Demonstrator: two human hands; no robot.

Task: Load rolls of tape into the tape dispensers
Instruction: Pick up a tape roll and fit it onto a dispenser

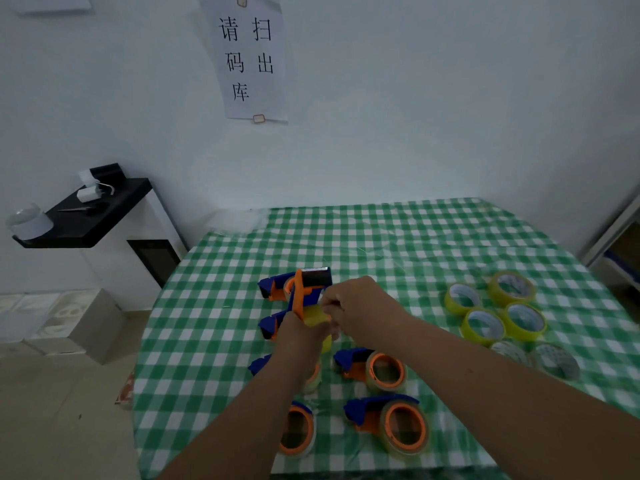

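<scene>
A white paper sheet [250, 57] hung on the far wall, above the table's far left part. It bore large black Chinese characters in two columns: the right column read 扫出, the left column read 请码库, so that the whole read 请扫码出库. The sheet was curled at its left edge and fixed by a small tab at its top and another at its bottom. No other writing could be read anywhere.
</scene>
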